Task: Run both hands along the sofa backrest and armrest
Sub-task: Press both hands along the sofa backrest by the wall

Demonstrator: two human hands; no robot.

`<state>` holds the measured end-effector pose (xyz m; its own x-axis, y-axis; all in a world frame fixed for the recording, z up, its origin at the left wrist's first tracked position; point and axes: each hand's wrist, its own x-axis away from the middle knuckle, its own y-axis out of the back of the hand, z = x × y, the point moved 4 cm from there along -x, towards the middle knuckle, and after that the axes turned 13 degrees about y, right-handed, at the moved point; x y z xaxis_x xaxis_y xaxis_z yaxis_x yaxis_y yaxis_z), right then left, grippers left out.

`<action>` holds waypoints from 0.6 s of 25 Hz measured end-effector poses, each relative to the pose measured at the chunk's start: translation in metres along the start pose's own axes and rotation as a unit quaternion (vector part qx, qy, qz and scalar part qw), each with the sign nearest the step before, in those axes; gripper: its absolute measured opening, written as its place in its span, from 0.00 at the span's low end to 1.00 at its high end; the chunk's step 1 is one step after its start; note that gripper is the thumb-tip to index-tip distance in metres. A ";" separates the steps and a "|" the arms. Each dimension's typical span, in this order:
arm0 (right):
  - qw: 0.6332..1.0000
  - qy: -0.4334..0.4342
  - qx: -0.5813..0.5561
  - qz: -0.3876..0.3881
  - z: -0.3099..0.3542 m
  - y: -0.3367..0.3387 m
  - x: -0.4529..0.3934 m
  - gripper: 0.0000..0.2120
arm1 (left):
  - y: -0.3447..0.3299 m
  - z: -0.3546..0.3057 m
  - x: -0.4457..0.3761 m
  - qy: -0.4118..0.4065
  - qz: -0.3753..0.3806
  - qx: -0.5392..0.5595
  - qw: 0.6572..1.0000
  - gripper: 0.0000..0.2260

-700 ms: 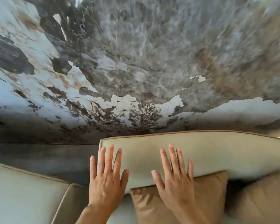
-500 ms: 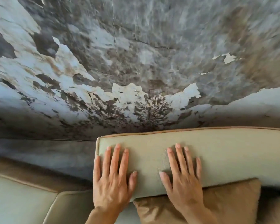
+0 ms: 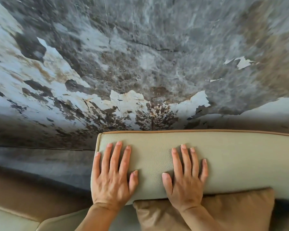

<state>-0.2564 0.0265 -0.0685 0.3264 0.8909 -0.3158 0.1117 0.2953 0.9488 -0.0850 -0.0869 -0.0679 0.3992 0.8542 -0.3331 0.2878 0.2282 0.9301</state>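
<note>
Notably, only the head view was given, so every line below comes from it.

Backrest: the pale greenish-beige sofa backrest (image 3: 232, 164) ran from centre frame out to the right edge, its tan-piped top edge lying close under the peeling, stained wall (image 3: 140, 55).

Left hand: the left hand (image 3: 112, 177) lay palm-down at the backrest's left end, fingers spread wide and gripping nothing, the little finger right at the corner seam.

Right hand: the right hand (image 3: 185, 179) lay flat in the same way, near the left hand but apart from it, fingers fanned and empty, with its wrist over the brown cushion (image 3: 232, 212).

Cushion: it leaned against the lower front of the backrest, touching it.

Armrest: a low beige padded edge (image 3: 10, 219) showed at bottom left; whether that was the armrest could not be told.

Progress: judged early, since both palms rested on the backrest only.

Risk, left side: sliding further left would likely carry that hand off the end and into the gap beside the wall.

Risk, right side: a rightward sweep could drag the forearm across the cushion and shift it.

Risk, contact: the leather-like grain might make the palms stick and skip.
</note>
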 end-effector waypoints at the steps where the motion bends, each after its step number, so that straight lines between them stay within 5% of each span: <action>1: 1.000 -0.003 0.002 -0.002 -0.001 -0.003 -0.004 0.31 | -0.002 -0.002 -0.007 -0.003 0.005 -0.002 1.000 0.29; 15: 0.998 -0.025 0.009 -0.064 -0.031 -0.035 -0.071 0.31 | -0.033 -0.025 -0.091 -0.024 0.000 -0.008 1.000 0.29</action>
<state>-0.3123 -0.0365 -0.0796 0.3556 0.8276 -0.4343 0.1724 0.3987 0.9007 -0.1526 -0.1604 -0.0640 0.4412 0.8308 -0.3391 0.2733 0.2355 0.9326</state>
